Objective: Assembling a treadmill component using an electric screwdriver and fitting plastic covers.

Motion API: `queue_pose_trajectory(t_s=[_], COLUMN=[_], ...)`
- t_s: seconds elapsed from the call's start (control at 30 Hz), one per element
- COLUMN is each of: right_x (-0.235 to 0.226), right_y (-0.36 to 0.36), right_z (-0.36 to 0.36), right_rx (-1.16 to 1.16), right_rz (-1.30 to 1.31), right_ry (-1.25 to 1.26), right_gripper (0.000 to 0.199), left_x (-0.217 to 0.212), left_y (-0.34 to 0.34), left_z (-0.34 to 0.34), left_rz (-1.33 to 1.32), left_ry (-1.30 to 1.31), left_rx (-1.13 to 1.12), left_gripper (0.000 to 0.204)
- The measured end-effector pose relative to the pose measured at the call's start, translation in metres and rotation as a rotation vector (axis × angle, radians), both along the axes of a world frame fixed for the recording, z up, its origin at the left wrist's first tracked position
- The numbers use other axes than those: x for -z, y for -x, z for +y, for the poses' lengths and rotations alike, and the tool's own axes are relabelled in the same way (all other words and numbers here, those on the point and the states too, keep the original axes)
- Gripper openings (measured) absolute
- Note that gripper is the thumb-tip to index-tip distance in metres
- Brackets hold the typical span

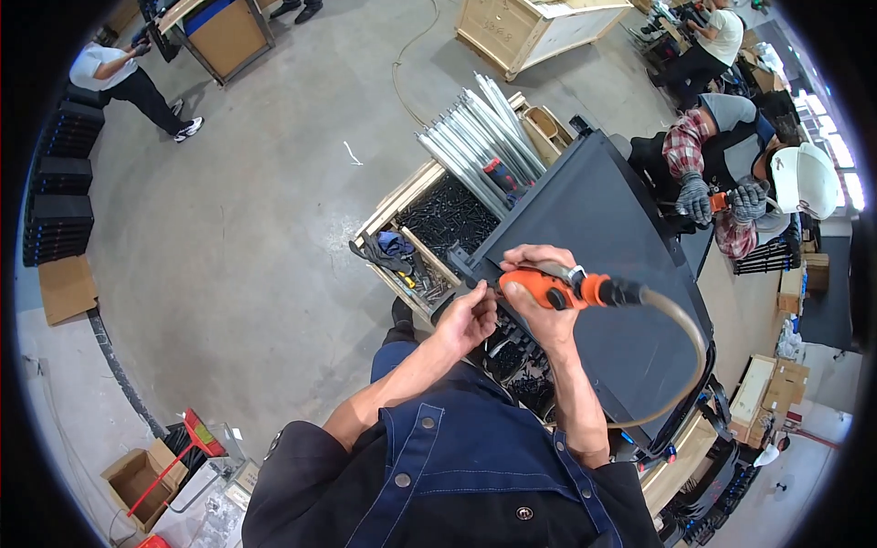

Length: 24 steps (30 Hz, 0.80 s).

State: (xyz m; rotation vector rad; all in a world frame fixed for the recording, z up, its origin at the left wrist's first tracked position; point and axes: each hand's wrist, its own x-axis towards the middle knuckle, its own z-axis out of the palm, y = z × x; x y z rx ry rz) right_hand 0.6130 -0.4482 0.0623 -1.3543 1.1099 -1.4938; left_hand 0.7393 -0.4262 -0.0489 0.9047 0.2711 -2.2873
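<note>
My right hand (548, 321) is wrapped round an orange air screwdriver (546, 289), held roughly level with its nose toward the left. From its back end a translucent hose (696, 342) loops down past my right forearm. My left hand (466, 321) is curled at the tool's nose, thumb and forefinger pinched together; whatever they hold is too small to make out. Both hands are at the left edge of a large dark grey metal panel (598, 215). A dark bracket (464, 263) sticks out at that edge, just beyond my fingers.
A wooden crate (373, 226) of black screws (445, 217), rags and loose hardware stands beyond my left hand. Silver tubes (475, 137) and a red-black power tool (501, 173) lie behind it. Across the panel, a co-worker in gloves (696, 196) holds an orange tool.
</note>
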Motion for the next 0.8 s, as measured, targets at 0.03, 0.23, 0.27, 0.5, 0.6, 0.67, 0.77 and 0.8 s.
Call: queue_pose_trajectory(t_s=[0.03,0.23,0.27,0.5,0.6,0.67,0.77,0.8], right_x=[0.0,-0.018,-0.009,0.004,0.006,0.004,0.002,-0.003], right_y=[-0.001,-0.017,-0.021,0.0,0.002,-0.002,-0.011,-0.015], right_z=[-0.007,-0.042,-0.049,-0.048,-0.046,-0.033,-0.039,-0.044], right_rx=[-0.054,-0.285,-0.292,-0.312,-0.326,-0.246,-0.251,-0.293], right_rz=[-0.019,0.15,0.403,0.26,0.257,0.207,0.229,0.279], right_ry=[-0.075,-0.349,-0.071,-0.18,-0.163,-0.082,-0.11,-0.182], right_gripper=[0.043,0.037,0.03,0.026,0.027,0.028,0.03,0.033], left_x=[-0.018,-0.157,-0.16,-0.164,-0.16,-0.159,-0.169,-0.174], left_y=[-0.008,-0.033,-0.022,0.011,0.009,0.006,0.004,0.002], left_z=[-0.003,-0.094,-0.107,-0.093,-0.091,-0.081,-0.075,-0.073], left_rz=[-0.209,-0.663,-0.602,-0.929,-0.969,-0.942,-0.907,-0.832], left_ry=[0.135,1.504,1.671,1.597,1.601,1.55,1.483,1.358], left_rx=[0.023,-0.264,-0.292,-0.23,-0.195,-0.213,-0.233,-0.183], left_gripper=[0.032,0.049,0.034,0.037,0.02,0.03,0.024,0.021])
